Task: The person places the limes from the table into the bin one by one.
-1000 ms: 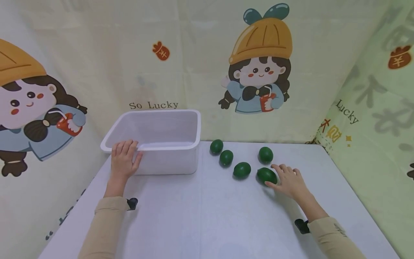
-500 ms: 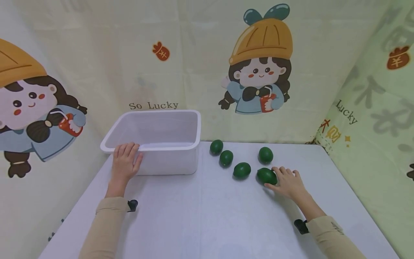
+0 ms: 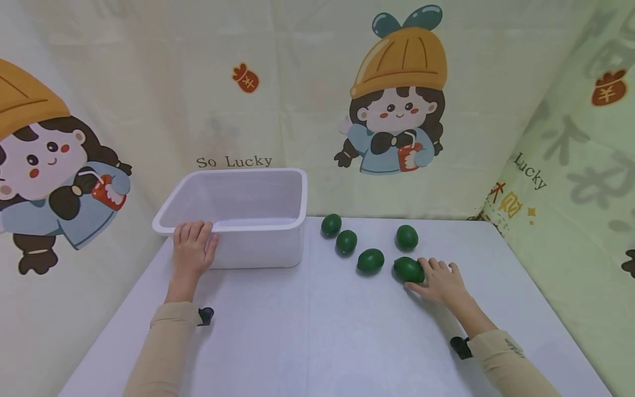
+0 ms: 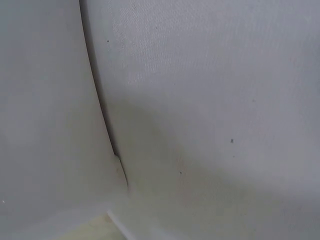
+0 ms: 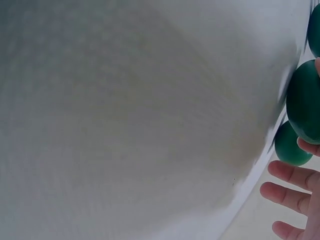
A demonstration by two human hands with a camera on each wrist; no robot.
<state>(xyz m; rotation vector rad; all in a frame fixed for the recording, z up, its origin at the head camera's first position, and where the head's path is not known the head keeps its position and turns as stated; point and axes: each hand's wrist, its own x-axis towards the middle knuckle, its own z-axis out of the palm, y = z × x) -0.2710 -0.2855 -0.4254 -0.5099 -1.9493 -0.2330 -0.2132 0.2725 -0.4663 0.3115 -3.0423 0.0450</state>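
The right hand (image 3: 440, 282) is laid against the nearest green egg-shaped fruit (image 3: 409, 269) on the white table (image 3: 322, 331) — thumb at its near side, fingers curving round its right flank. A light grasp is likely, though full contact can't be confirmed from the head view. The fruit is seated on the table, not lifted. Its long axis is seen running roughly left-right, tilted slightly away at the left end; no distinct tip is resolved.

Four more green fruits are spread to the left and behind: (image 3: 370, 261), (image 3: 346, 242), (image 3: 331, 224), (image 3: 407, 236) (all apart from each other).

The left hand (image 3: 192, 250) is rested on the front-left rim of the white plastic tub (image 3: 258, 242) — fingers over the edge, thumb against the front wall, so the rim is gripped. The tub is set upright at the table's back left.
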